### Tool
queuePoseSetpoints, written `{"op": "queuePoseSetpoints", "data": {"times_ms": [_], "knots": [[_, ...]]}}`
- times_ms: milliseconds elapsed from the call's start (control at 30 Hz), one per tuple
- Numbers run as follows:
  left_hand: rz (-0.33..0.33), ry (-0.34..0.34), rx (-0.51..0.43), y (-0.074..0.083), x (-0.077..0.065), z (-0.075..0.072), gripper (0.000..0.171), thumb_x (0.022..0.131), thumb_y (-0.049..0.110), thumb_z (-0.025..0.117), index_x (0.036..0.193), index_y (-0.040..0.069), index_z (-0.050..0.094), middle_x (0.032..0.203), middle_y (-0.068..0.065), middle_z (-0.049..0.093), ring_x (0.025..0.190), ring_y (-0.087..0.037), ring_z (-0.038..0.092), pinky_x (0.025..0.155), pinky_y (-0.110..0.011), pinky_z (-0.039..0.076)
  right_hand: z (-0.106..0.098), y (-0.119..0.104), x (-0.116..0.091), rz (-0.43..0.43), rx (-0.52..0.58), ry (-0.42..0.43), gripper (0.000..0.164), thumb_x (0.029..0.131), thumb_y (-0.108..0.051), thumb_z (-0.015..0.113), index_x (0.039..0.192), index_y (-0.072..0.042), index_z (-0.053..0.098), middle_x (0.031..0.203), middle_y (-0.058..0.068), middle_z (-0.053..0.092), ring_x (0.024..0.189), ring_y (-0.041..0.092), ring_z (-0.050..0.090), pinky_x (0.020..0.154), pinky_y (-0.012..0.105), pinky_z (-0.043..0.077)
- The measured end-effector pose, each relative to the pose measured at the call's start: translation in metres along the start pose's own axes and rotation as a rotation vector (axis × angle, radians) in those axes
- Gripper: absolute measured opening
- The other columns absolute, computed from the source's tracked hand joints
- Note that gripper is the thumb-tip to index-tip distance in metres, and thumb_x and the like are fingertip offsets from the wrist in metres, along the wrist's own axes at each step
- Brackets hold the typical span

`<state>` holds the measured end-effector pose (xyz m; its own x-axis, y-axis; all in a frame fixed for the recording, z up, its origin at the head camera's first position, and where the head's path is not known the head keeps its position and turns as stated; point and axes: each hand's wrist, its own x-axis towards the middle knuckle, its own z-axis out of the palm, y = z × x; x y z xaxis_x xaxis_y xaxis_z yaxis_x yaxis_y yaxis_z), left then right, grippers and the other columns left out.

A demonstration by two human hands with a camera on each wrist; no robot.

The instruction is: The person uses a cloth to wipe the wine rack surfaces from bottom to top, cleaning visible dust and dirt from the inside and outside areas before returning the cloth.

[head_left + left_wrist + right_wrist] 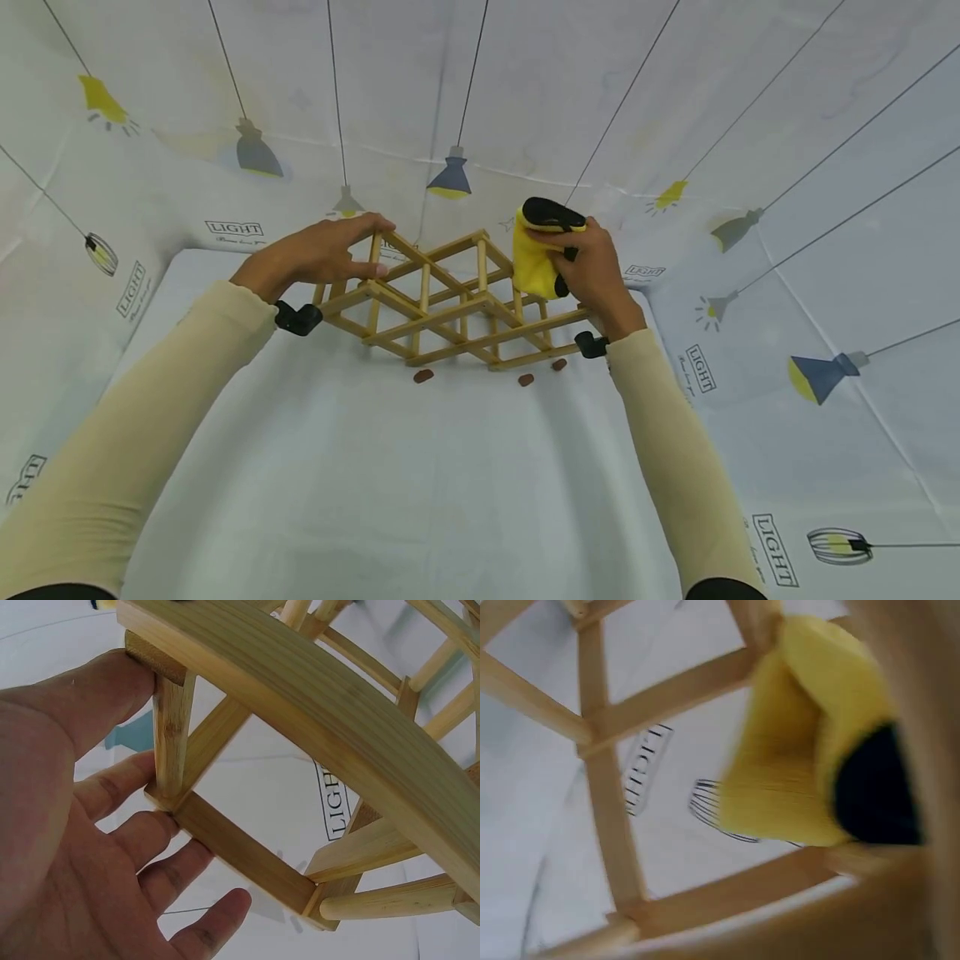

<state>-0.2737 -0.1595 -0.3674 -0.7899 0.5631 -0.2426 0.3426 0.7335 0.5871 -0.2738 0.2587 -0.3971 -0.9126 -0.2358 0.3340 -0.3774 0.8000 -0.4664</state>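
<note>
A light wooden lattice rack [450, 321] of slats and dowels stands on the white surface. My left hand [322, 254] grips its left end; in the left wrist view, the thumb [112, 694] lies against an upper corner and the fingers [142, 836] reach the lower slat. My right hand [596, 267] holds a folded yellow fabric piece with black patches [532, 258] at the rack's right part. In the blurred right wrist view, the yellow fabric [780, 765] sits among the wooden bars [611, 810]; the right fingers cannot be made out there.
Small reddish-brown pieces [423, 376] lie on the white surface [397, 483] in front of the rack. Pale wall sheets printed with hanging lamps [451, 175] rise behind and on both sides.
</note>
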Motion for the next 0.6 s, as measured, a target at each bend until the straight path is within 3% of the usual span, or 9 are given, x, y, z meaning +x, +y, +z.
{"op": "queuePoseSetpoints", "data": {"times_ms": [133,200,267,367,433,500,600], "knots": [[-0.003,-0.002,-0.001,0.002,-0.002,0.001,0.075,0.105,0.042,0.067,0.167,0.021,0.03,0.176,-0.016,0.026,0.158,-0.047,0.031,0.125,-0.07,0.029,-0.004,-0.003,0.005,-0.046,-0.166,-0.209,0.038,0.093,0.004,0.078,0.117,-0.024,0.084,0.12,0.018,0.078,0.106,0.037,0.062,0.097,0.052,0.052],[-0.004,-0.002,-0.004,0.002,-0.002,0.001,0.075,0.106,0.04,0.068,0.167,0.02,0.029,0.176,-0.017,0.026,0.159,-0.047,0.031,0.125,-0.07,0.029,-0.002,-0.003,0.009,-0.082,-0.184,-0.224,0.036,0.093,0.005,0.077,0.115,-0.023,0.084,0.118,0.016,0.079,0.107,0.037,0.065,0.101,0.051,0.052],[-0.009,-0.002,-0.007,0.002,-0.002,0.001,0.074,0.106,0.039,0.068,0.166,0.021,0.03,0.177,-0.016,0.025,0.16,-0.046,0.029,0.125,-0.07,0.028,-0.001,-0.001,0.01,-0.078,-0.123,-0.149,0.034,0.095,0.002,0.076,0.117,-0.023,0.084,0.123,0.017,0.078,0.113,0.037,0.067,0.105,0.05,0.053],[-0.004,0.0,-0.003,0.002,0.0,0.001,0.073,0.106,0.038,0.068,0.166,0.02,0.031,0.176,-0.016,0.026,0.16,-0.046,0.029,0.125,-0.07,0.029,-0.006,0.0,0.009,-0.017,0.089,0.022,0.034,0.098,0.0,0.075,0.121,-0.024,0.082,0.136,0.014,0.073,0.125,0.034,0.068,0.105,0.049,0.058],[-0.002,0.002,0.004,0.002,0.001,0.001,0.074,0.105,0.039,0.068,0.166,0.02,0.031,0.176,-0.015,0.027,0.16,-0.045,0.029,0.125,-0.069,0.029,-0.013,0.001,0.008,0.021,0.171,0.057,0.036,0.099,-0.002,0.074,0.125,-0.026,0.08,0.143,0.012,0.069,0.132,0.031,0.066,0.104,0.048,0.059],[0.002,0.0,0.009,0.003,0.002,0.001,0.074,0.105,0.04,0.068,0.166,0.02,0.031,0.176,-0.016,0.027,0.16,-0.045,0.029,0.125,-0.069,0.028,-0.019,0.001,0.006,0.055,0.15,-0.024,0.038,0.098,-0.001,0.074,0.125,-0.027,0.08,0.144,0.014,0.067,0.133,0.031,0.063,0.104,0.049,0.059],[0.004,-0.001,0.008,0.005,0.001,0.002,0.075,0.105,0.041,0.068,0.166,0.019,0.03,0.176,-0.016,0.028,0.16,-0.045,0.028,0.125,-0.07,0.028,-0.017,0.002,0.006,0.031,-0.026,-0.237,0.036,0.097,0.0,0.076,0.123,-0.024,0.082,0.135,0.018,0.07,0.125,0.036,0.062,0.103,0.051,0.056]]}}
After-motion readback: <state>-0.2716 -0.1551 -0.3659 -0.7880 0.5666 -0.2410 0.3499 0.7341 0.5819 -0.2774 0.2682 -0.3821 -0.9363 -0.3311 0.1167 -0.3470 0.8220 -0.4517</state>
